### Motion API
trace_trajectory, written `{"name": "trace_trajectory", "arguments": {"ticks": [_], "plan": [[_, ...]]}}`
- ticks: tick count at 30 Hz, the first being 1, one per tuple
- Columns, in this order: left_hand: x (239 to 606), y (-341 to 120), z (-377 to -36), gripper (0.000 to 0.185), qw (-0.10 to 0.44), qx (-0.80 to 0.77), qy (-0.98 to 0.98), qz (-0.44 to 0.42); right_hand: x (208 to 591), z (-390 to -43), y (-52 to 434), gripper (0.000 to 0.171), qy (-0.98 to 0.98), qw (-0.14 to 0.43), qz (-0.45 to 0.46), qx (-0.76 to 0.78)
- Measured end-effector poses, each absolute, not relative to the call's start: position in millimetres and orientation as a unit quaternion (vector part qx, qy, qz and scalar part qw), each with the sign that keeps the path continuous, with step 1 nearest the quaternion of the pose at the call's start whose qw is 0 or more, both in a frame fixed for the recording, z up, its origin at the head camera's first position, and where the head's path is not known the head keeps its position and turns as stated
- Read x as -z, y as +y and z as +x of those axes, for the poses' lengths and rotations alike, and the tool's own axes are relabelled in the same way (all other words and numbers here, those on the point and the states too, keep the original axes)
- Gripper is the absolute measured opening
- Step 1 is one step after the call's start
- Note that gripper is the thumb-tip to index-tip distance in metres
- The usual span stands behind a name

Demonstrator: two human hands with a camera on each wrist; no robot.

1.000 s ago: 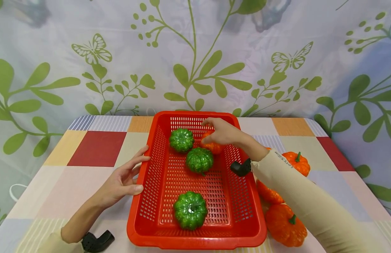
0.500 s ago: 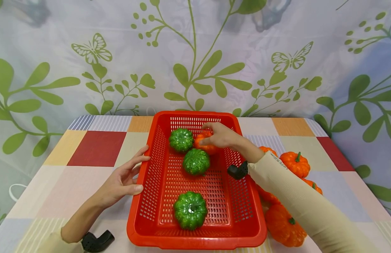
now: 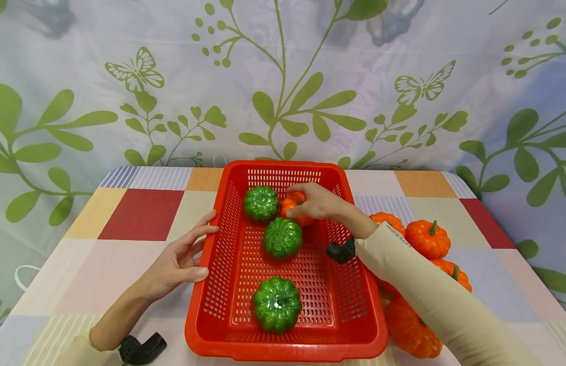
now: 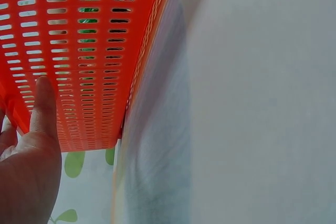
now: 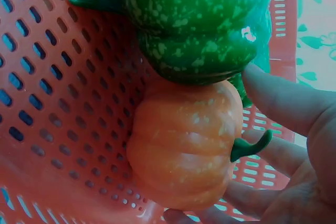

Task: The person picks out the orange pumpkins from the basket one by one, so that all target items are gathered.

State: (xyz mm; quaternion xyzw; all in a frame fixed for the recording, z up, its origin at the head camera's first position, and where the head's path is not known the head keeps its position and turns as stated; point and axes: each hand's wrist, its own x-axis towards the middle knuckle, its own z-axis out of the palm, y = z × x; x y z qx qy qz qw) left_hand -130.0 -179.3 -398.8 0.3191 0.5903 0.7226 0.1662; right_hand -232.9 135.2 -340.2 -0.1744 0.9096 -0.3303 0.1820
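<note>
The orange pumpkin (image 3: 295, 205) in the far part of the red basket (image 3: 209, 284) has shifted left and now touches a green pumpkin (image 3: 261, 203). The right hand (image 3: 316, 201) still curls its fingers around it. The left hand (image 3: 179, 262) stays open, resting against the basket wall on the surface (image 3: 141, 213).

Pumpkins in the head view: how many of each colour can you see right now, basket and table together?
Green pumpkins: 3, all in the red basket, at and.
Orange pumpkins: 5, one in the basket under the right hand at, four on the table at and.
Total: 8.
</note>
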Motion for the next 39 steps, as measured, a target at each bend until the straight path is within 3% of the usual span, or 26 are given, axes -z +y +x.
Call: {"name": "trace_trajectory", "arguments": {"ticks": [18, 32, 39], "plan": [[399.2, -178.8, -130.7, 0.064, 0.167, -0.722, 0.592, 0.316, 344.5, -234.5, 139.0, 0.058, 0.909, 0.170, -0.200, 0.324], [399.2, -179.2, -131.1, 0.064, 0.166, -0.721, 0.594, 0.314, 338.4, -235.5, 141.0, 0.054, 0.899, 0.124, -0.203, 0.368], [398.2, -179.4, -130.6, 0.063, 0.167, -0.723, 0.590, 0.318, 337.1, -234.4, 139.5, 0.062, 0.897, 0.133, -0.205, 0.368]]}}
